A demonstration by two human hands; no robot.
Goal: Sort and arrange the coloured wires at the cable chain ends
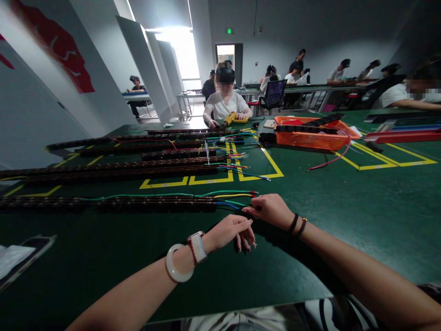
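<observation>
A long dark cable chain (155, 203) lies across the green table, with green, yellow and blue wires coming out of its right end. My right hand (270, 211) is closed at these wire ends, thumb and forefinger pinched together. The blue wire (227, 205) runs to its fingertips; its tip is hidden there. Just above that hand, the yellow wire (237, 196) ends in a red-sleeved tip. My left hand (231, 234) hangs palm down in front of the chain end, fingers loosely bent and apart, holding nothing.
More dark cable chains (113, 166) with loose wire ends lie farther back among yellow tape marks. An orange basket (310, 139) stands at the back right. Opposite sits a person near a yellow heat gun (230, 119). A dark-edged tray (29, 257) is at left.
</observation>
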